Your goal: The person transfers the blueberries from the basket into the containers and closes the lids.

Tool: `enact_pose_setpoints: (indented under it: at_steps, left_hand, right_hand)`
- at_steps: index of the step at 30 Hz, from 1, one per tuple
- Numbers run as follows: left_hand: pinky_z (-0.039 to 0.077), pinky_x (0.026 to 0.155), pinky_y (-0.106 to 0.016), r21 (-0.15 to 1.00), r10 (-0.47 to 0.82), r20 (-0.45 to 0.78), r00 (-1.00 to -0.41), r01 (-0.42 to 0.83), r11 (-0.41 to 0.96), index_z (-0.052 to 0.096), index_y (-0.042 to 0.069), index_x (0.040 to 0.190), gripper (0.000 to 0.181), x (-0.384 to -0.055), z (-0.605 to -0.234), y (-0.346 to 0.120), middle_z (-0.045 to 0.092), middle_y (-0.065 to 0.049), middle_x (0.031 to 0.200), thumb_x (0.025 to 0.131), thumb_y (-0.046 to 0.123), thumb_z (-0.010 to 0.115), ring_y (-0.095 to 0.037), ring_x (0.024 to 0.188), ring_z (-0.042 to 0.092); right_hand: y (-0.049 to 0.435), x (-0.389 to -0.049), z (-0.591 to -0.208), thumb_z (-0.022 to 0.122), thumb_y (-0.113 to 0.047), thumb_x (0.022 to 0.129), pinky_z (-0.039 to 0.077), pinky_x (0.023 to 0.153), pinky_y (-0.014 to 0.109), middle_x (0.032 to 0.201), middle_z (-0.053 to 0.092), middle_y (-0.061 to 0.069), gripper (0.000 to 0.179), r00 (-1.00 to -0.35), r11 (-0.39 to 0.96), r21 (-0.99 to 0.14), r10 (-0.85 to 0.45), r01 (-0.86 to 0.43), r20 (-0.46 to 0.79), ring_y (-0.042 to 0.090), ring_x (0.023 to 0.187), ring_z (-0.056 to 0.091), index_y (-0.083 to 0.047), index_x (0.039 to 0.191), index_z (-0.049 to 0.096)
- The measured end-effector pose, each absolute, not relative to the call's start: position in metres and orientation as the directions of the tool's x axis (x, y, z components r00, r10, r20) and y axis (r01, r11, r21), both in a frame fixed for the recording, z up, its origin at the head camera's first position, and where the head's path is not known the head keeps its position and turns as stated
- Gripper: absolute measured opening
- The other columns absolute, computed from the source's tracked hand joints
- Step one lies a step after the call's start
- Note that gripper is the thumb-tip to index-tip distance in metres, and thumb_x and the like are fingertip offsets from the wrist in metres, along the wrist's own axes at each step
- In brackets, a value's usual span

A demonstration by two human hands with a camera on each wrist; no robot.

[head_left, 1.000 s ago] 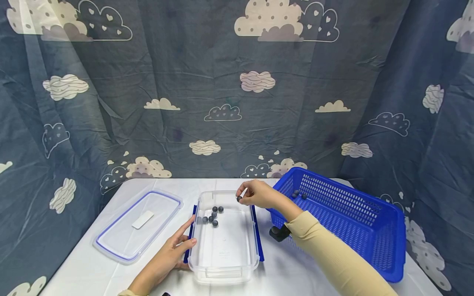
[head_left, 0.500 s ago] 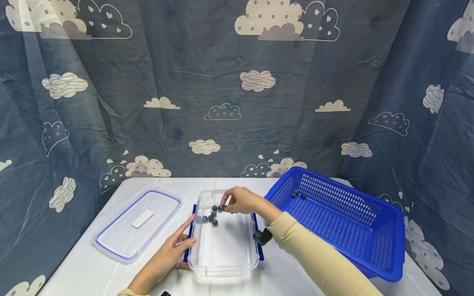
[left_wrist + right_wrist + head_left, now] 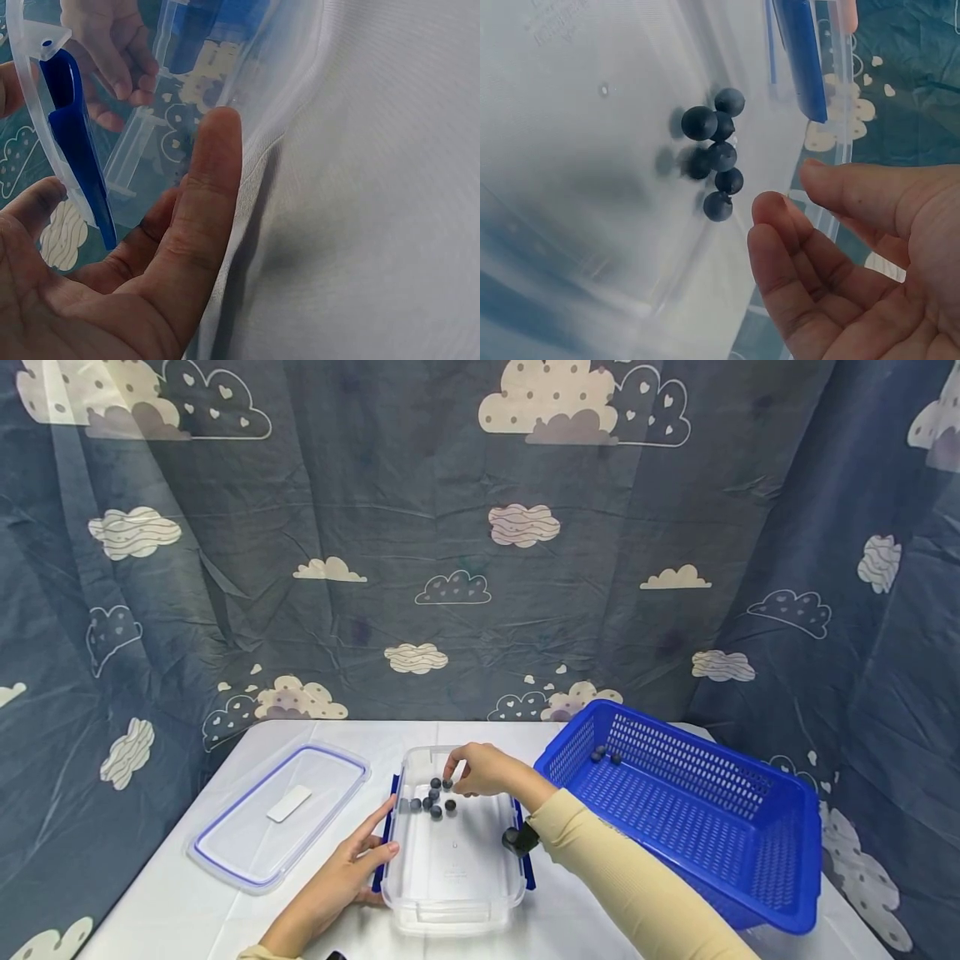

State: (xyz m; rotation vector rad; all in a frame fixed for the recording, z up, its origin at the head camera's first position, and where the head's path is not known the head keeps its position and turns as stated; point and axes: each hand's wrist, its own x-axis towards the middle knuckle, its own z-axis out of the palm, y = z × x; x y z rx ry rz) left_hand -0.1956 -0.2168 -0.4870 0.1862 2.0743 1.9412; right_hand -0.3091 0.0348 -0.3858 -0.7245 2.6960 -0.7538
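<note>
A clear plastic food container (image 3: pixel 457 877) with blue side clips stands on the white table. Several blueberries (image 3: pixel 718 206) lie clustered inside it, near its far left part. My left hand (image 3: pixel 341 872) holds the container's left side, thumb on the rim by the blue clip (image 3: pixel 75 142) and other fingers spread along and below the side. Over the container's far part is my right hand (image 3: pixel 487 770). Its thumb and fingers (image 3: pixel 769 262) are apart with nothing between them, beside the blueberries. A few more blueberries (image 3: pixel 616 759) sit in the blue basket's far left corner.
The blue perforated basket (image 3: pixel 780 893) stands to the right, close to the right forearm. At left, the container's lid (image 3: pixel 247 827), clear with a blue seal, lies flat on the table (image 3: pixel 168 893). A cloud-patterned cloth (image 3: pixel 420 468) hangs behind.
My right hand carried a pinched blueberry leftward from the container's right rim and let it go inside; it now lies beside the others. The left hand has stayed in place.
</note>
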Motion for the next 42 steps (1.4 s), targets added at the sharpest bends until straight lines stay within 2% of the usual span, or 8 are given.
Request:
enact_pose_setpoints:
  at_steps: [7,15,19,24,30,32,37,42]
  left_hand:
    - [0.068,0.086,-0.059,0.992,0.301,-0.120,-0.946,-0.102,0.077,0.020,0.038,0.172,0.074,-0.196,-0.488,-0.217,0.042,-0.032,0.137,0.111,0.028,0.059,-0.040,0.119,0.062]
    - [0.068,0.087,-0.061,0.993,0.304,-0.113,-0.946,-0.096,0.072,0.020,0.037,0.173,0.074,-0.195,-0.487,-0.217,0.043,-0.033,0.138,0.111,0.028,0.059,-0.041,0.121,0.061]
    - [0.068,0.086,-0.060,0.992,0.302,-0.115,-0.946,-0.097,0.075,0.020,0.037,0.173,0.074,-0.195,-0.487,-0.217,0.043,-0.032,0.137,0.111,0.028,0.059,-0.041,0.120,0.061]
    - [0.068,0.086,-0.060,0.992,0.296,-0.120,-0.947,-0.101,0.078,0.020,0.037,0.173,0.074,-0.195,-0.486,-0.217,0.043,-0.031,0.137,0.111,0.028,0.059,-0.041,0.120,0.061]
    - [0.068,0.086,-0.060,0.991,0.295,-0.126,-0.947,-0.107,0.079,0.019,0.037,0.173,0.074,-0.195,-0.486,-0.217,0.043,-0.033,0.138,0.111,0.028,0.059,-0.042,0.120,0.061]
    - [0.068,0.086,-0.060,0.991,0.295,-0.126,-0.947,-0.107,0.079,0.019,0.037,0.173,0.074,-0.195,-0.487,-0.217,0.043,-0.033,0.139,0.111,0.028,0.059,-0.042,0.121,0.062]
    - [0.068,0.086,-0.060,0.991,0.294,-0.125,-0.948,-0.106,0.081,0.020,0.038,0.173,0.074,-0.195,-0.487,-0.217,0.043,-0.033,0.140,0.111,0.028,0.059,-0.043,0.122,0.061]
    - [0.068,0.086,-0.059,0.991,0.296,-0.123,-0.947,-0.103,0.084,0.020,0.038,0.173,0.074,-0.195,-0.487,-0.217,0.042,-0.034,0.140,0.111,0.028,0.059,-0.043,0.122,0.061]
  right_hand:
    - [0.041,-0.311,-0.384,0.077,-0.007,0.096,0.049,0.061,0.018,0.078,0.077,0.002,0.013,-0.849,0.749,-0.542,-0.515,-0.381,-0.114,0.009,0.068,0.066,-0.007,0.109,0.076]
    - [0.053,-0.316,-0.378,0.077,-0.010,0.098,0.052,0.061,0.019,0.080,0.077,0.001,0.012,-0.862,0.745,-0.566,-0.494,-0.353,-0.112,0.014,0.072,0.070,-0.010,0.110,0.076]
    - [0.061,-0.319,-0.373,0.076,-0.011,0.099,0.056,0.064,0.022,0.084,0.078,0.005,0.010,-0.865,0.731,-0.586,-0.491,-0.349,-0.098,0.021,0.078,0.074,-0.012,0.110,0.075]
    - [0.074,-0.326,-0.370,0.074,-0.012,0.101,0.062,0.069,0.025,0.090,0.079,0.012,0.013,-0.861,0.709,-0.605,-0.503,-0.362,-0.073,0.017,0.076,0.073,-0.009,0.113,0.074]
    - [0.094,-0.337,-0.368,0.071,-0.014,0.104,0.065,0.073,0.029,0.094,0.078,0.012,0.019,-0.881,0.711,-0.622,-0.468,-0.329,-0.068,0.033,0.091,0.077,-0.005,0.120,0.072]
    - [0.101,-0.341,-0.368,0.070,-0.013,0.104,0.066,0.076,0.031,0.093,0.077,0.012,0.020,-0.891,0.710,-0.630,-0.450,-0.316,-0.061,0.033,0.093,0.077,-0.004,0.121,0.072]
    - [0.121,-0.347,-0.367,0.070,-0.013,0.104,0.069,0.083,0.038,0.092,0.075,0.013,0.018,-0.916,0.705,-0.645,-0.401,-0.293,-0.023,0.023,0.088,0.074,-0.004,0.120,0.072]
    - [0.143,-0.351,-0.367,0.070,-0.014,0.104,0.068,0.082,0.036,0.100,0.074,0.018,0.019,-0.937,0.706,-0.656,-0.350,-0.266,0.002,0.029,0.095,0.076,-0.004,0.120,0.071]
